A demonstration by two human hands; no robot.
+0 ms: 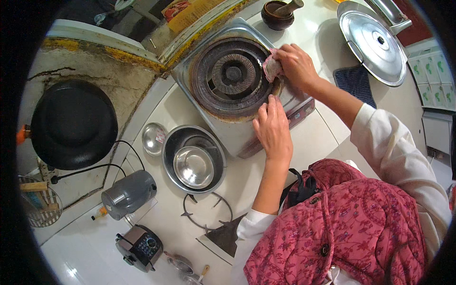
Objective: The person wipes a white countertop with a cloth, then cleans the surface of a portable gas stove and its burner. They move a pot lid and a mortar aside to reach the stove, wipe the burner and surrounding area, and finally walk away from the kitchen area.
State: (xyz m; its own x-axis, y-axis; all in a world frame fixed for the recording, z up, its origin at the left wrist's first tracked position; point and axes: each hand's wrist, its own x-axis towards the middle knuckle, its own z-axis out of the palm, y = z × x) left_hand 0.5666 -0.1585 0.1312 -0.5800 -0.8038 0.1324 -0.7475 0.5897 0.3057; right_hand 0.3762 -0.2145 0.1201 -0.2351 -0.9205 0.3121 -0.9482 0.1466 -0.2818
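A gas stove (228,137) with a steel top stands in front of me, its round burner ring (203,85) dark and stained brown at the rim. My right hand (295,66) grips a pink-edged cloth (273,68) and presses it on the right side of the ring. Beside it, my left hand (274,124) rests its fingertips on the ring's near edge, fingers close together. The left palm faces down, so whether anything lies under it is hidden. At the middle of the ring sits the ridged burner head (233,74).
Left of the stove are a steel basin (165,160) holding a metal bowl (194,167), a wire pot stand (184,206), a grey electric appliance (130,194) and a cooker (139,247). A black pan (74,124) lies farther left. Rightward are a mortar (274,21), a dark cloth (352,83) and a lid (374,60).
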